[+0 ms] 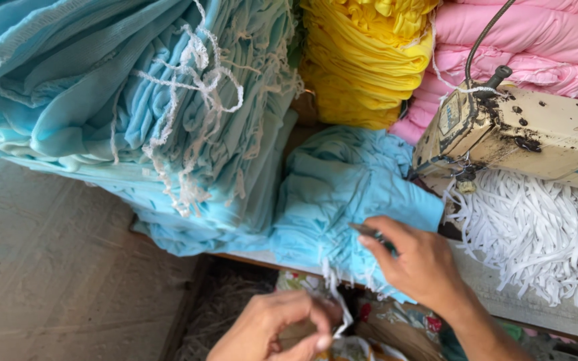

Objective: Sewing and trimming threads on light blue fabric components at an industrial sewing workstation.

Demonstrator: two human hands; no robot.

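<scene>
Right hand (423, 264) presses on the light-blue fabric piece (342, 194), fingers closed on a small dark tool (372, 234), likely snips. Left hand (272, 331), just below-left, pinches a white strip (339, 304) off the fabric edge, pulled taut. White elastic pile (536, 227) lies right of the hands under the sewing machine (523, 134); blue stack (135, 113) up-left.

The left hand (272, 327) sits low at the bottom edge, palm turned inward, thumb and forefinger pinched together. The right hand (419, 264) reaches in from the lower right, forearm slanting up, back of the hand upward, fingers (376, 234) curled closed.
</scene>
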